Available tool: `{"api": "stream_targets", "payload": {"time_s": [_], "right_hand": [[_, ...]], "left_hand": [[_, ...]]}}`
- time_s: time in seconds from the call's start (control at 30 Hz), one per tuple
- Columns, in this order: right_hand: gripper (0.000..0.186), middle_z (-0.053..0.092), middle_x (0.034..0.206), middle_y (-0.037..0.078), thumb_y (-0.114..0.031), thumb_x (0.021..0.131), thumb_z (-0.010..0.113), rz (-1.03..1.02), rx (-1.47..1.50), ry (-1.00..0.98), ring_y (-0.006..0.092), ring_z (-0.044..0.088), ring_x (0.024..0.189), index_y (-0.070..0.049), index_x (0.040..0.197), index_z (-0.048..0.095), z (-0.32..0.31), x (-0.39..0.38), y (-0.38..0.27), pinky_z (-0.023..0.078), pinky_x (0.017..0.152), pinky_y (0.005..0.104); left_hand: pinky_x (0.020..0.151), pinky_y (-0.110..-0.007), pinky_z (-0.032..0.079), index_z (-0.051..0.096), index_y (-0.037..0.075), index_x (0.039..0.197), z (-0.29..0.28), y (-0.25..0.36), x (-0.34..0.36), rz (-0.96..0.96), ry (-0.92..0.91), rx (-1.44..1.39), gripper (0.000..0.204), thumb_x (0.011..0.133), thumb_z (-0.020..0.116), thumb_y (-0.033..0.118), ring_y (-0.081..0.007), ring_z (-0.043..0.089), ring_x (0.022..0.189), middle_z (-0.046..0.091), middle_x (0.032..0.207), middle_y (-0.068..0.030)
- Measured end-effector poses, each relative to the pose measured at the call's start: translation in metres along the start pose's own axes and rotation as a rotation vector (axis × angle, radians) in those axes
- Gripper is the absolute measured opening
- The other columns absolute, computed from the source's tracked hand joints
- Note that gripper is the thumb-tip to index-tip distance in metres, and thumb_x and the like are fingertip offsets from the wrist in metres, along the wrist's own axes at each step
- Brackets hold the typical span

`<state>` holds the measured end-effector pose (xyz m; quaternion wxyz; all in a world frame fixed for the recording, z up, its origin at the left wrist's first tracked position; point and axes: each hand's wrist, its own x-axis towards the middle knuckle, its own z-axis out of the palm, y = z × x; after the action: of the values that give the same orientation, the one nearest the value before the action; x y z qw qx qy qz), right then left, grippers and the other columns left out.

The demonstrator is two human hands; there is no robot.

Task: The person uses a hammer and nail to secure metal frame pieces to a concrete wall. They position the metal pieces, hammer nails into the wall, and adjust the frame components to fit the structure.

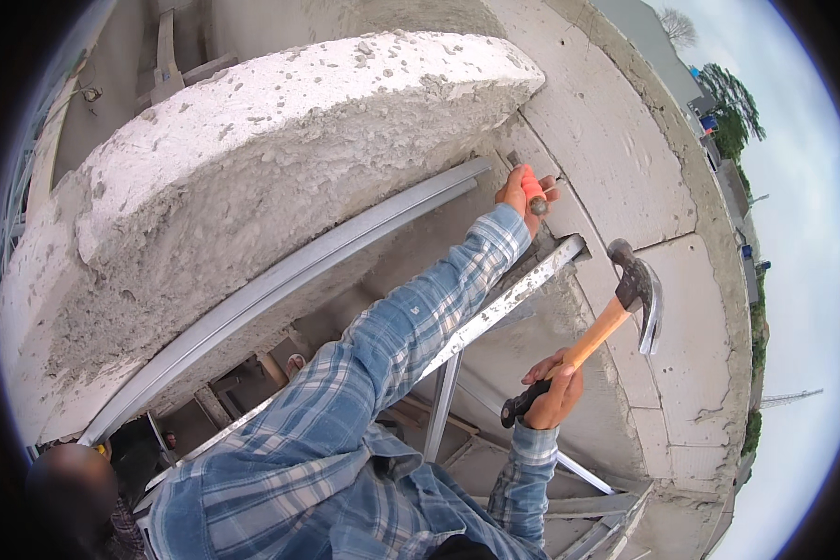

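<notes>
My left hand (pixel 511 198) is wrapped round a chisel (pixel 533 186) with an orange-red handle. Its metal striking end faces toward me, and the far end points at the corner where the rough concrete meets the wall blocks. Something thin shows by those fingers, too small to name. Lower and to the right, my right hand (pixel 558 390) grips a claw hammer (pixel 599 333) by the black end of its wooden handle. The hammer's dark head is raised in front of the grey wall blocks (pixel 695 313), apart from the chisel.
A rough concrete ledge (pixel 308 75) curves across the upper left, with a metal channel (pixel 280 285) below it. Under my left arm a paint-spattered metal beam (pixel 509 303) slants to the wall. Metal struts (pixel 443 401) stand below. Another person (pixel 75 495) is at the lower left.
</notes>
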<state>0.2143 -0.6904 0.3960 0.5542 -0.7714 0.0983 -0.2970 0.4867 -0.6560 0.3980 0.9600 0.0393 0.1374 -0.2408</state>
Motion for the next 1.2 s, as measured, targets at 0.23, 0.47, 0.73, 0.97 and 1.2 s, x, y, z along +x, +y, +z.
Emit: {"api": "stream_targets", "payload": {"time_s": [0.23, 0.47, 0.73, 0.97, 1.2], "right_hand": [[0.049, 0.045, 0.065, 0.005, -0.048, 0.101, 0.039, -0.044, -0.050, -0.061, 0.0123, 0.046, 0.052, 0.001, 0.098, 0.046, 0.029, 0.014, 0.002, 0.044, 0.049, 0.0270], [0.053, 0.045, 0.065, 0.005, -0.052, 0.099, 0.040, -0.182, -0.158, -0.065, 0.0123, 0.045, 0.053, 0.001, 0.093, 0.047, 0.039, 0.020, -0.011, 0.044, 0.050, 0.0275], [0.057, 0.048, 0.061, 0.006, -0.055, 0.096, 0.044, -0.191, -0.207, -0.010, 0.0156, 0.049, 0.054, -0.001, 0.078, 0.049, 0.050, 0.019, -0.011, 0.038, 0.051, 0.0284], [0.056, 0.047, 0.063, 0.006, -0.053, 0.099, 0.039, -0.339, -0.271, -0.066, 0.0135, 0.048, 0.052, 0.001, 0.086, 0.048, 0.047, 0.028, -0.016, 0.043, 0.050, 0.0267], [0.054, 0.047, 0.062, 0.006, -0.053, 0.097, 0.043, -0.195, -0.238, -0.027, 0.0140, 0.048, 0.054, -0.002, 0.081, 0.048, 0.039, 0.004, -0.003, 0.040, 0.051, 0.0271]], "left_hand": [[0.049, -0.026, 0.043, 0.049, 0.011, 0.097, -0.016, -0.007, 0.035, -0.016, -0.175, -0.256, 0.029, 0.097, 0.050, 0.040, -0.0142, 0.053, 0.058, 0.054, 0.075, -0.0053], [0.052, -0.026, 0.046, 0.049, 0.009, 0.099, -0.006, 0.001, 0.042, 0.028, -0.182, -0.277, 0.031, 0.097, 0.052, 0.040, -0.0143, 0.054, 0.062, 0.055, 0.074, -0.0042], [0.053, -0.029, 0.046, 0.046, 0.012, 0.102, -0.007, 0.001, 0.049, -0.037, -0.231, -0.353, 0.025, 0.100, 0.046, 0.037, -0.0168, 0.052, 0.061, 0.055, 0.074, -0.0056], [0.053, -0.029, 0.045, 0.045, 0.013, 0.104, 0.001, 0.004, 0.044, -0.037, -0.139, -0.357, 0.023, 0.101, 0.045, 0.036, -0.0173, 0.050, 0.059, 0.055, 0.073, -0.0060], [0.050, -0.029, 0.041, 0.049, 0.013, 0.097, -0.027, -0.013, 0.044, -0.088, -0.034, -0.220, 0.024, 0.097, 0.050, 0.037, -0.0156, 0.050, 0.057, 0.055, 0.073, -0.0046]]}}
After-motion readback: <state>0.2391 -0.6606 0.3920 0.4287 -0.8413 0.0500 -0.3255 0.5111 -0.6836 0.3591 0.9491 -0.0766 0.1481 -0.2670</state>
